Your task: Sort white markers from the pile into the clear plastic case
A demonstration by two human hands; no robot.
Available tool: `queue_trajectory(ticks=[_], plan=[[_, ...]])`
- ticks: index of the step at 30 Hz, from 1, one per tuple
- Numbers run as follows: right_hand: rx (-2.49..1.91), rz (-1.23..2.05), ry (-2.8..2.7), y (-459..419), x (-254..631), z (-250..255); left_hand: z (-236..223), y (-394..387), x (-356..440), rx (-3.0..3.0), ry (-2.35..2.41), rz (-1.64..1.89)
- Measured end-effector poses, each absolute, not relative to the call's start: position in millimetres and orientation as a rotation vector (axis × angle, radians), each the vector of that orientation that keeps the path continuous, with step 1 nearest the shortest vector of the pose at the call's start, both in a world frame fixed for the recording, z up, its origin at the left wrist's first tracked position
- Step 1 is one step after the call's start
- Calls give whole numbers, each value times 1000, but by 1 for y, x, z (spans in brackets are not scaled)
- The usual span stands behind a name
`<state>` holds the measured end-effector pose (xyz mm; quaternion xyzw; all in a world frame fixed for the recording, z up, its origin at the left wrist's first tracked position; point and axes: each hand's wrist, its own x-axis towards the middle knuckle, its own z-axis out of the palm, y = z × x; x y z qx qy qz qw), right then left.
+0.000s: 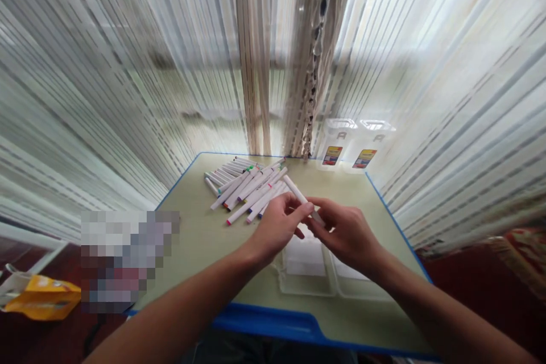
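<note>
Both hands meet over the middle of the table around one white marker [294,187], tilted with its far end up to the left. My left hand [281,219] pinches it between thumb and fingers. My right hand [343,230] closes on its near end, which the fingers partly hide. Just beyond my left hand lies a loose pile of white markers [243,187] with coloured ends. Under my hands sit two clear plastic trays side by side, the left tray [307,287] and the right tray [362,290], each with something white in it.
Two clear plastic cases [333,145] with yellow labels stand at the table's back right. The pale green table [187,261] has a blue rim. String curtains [191,68] hang behind. A yellow bag [42,298] is at the far left, beside a blurred-out patch.
</note>
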<state>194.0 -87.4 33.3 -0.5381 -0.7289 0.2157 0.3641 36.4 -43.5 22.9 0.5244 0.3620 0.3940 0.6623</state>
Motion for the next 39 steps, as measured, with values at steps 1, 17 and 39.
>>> queue_trajectory(ticks=[1,17,39], plan=[[-1365,664,-1831,-88,195,32,22,-42,34,1204,822,879],[-1043,1410,-1030,-77,210,22,6,-29,5,1053,686,999],[-1100,1293,-818,-71,218,19,5,-35,7,959,537,1015]])
